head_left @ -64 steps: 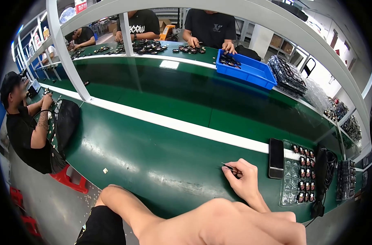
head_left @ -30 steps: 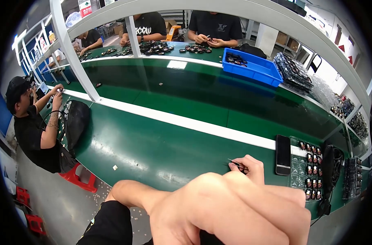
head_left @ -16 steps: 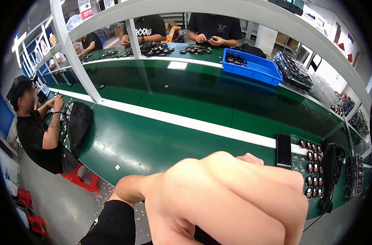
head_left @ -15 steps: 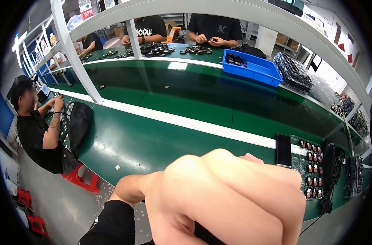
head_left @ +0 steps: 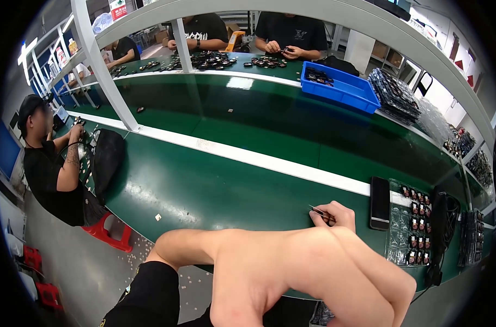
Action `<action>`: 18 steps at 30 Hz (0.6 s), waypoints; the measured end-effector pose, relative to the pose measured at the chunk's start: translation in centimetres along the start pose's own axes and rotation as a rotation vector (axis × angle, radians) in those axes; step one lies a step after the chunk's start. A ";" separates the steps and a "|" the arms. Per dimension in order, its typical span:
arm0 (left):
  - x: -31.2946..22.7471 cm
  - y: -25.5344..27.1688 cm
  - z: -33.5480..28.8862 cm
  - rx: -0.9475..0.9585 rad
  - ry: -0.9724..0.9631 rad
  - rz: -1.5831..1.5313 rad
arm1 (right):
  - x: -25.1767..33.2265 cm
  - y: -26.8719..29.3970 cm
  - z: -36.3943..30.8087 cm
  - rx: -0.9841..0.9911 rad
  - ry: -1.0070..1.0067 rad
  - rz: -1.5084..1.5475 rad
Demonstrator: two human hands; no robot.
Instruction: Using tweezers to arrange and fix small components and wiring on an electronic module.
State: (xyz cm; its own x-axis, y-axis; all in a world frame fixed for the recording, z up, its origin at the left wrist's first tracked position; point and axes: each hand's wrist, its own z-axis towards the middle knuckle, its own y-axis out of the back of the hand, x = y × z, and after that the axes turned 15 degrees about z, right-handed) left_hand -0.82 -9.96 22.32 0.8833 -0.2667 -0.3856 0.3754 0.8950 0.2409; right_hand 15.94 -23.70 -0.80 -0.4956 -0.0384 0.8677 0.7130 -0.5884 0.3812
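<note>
Close to the camera, my left hand [head_left: 313,267] fills the lower middle, its back toward me. Its fingers curl down and inward; the fingertips are hidden, so what they hold, if anything, does not show. Beyond it, my right hand [head_left: 338,214] is over the green table [head_left: 248,201], its forearm covered by the left hand. Between its closed fingers is a thin, dark pair of tweezers [head_left: 320,212], the points facing left. Right of that hand lie a black phone [head_left: 379,203] and a clear plastic tray [head_left: 398,240] with rows of small dark parts.
Black cables [head_left: 447,223] and stacked trays [head_left: 471,237] stand at the right. A white rail [head_left: 248,158] divides the table from a green belt. Across it are a blue bin [head_left: 340,90] and co-workers handling small parts. Another person [head_left: 57,169] sits at the left beside a black bag [head_left: 107,161].
My left hand has moved lower in view, uncovering my right hand and the tweezers, of which only a fingertip showed before. The whole view has shifted slightly.
</note>
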 end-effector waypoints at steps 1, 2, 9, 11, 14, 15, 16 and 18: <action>-0.1 0.0 -0.1 0.001 0.003 -0.008 | 0.0 0.0 0.0 0.003 -0.009 -0.009; -0.1 0.1 -0.3 0.002 0.005 -0.016 | -0.1 -0.1 0.1 0.005 -0.009 -0.012; -0.4 -0.4 -0.8 0.005 0.047 -0.046 | -0.6 -0.5 0.3 -0.007 -0.029 0.059; -0.3 -0.4 -1.0 0.060 0.093 -0.015 | -0.1 -0.6 0.3 0.009 -0.023 0.039; -0.2 -4.2 -2.4 -0.271 0.154 -0.254 | 0.2 -0.2 0.1 0.009 0.017 -0.028; 0.0 -0.8 -0.5 -0.017 0.054 -0.143 | 0.3 0.3 -0.2 0.000 0.019 -0.039; 0.0 -0.9 -0.3 -0.009 0.043 -0.150 | 0.3 0.7 -0.3 0.002 0.042 -0.046; -0.1 -2.0 -0.1 -0.119 0.127 -0.147 | -0.3 -0.1 0.2 0.055 0.097 0.016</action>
State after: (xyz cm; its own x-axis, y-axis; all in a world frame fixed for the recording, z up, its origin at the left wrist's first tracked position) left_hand -1.72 -11.71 21.80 0.7765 -0.3565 -0.5196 0.4546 0.8879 0.0703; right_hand 16.11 -23.50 -1.09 -0.5277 -0.1274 0.8398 0.7460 -0.5423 0.3865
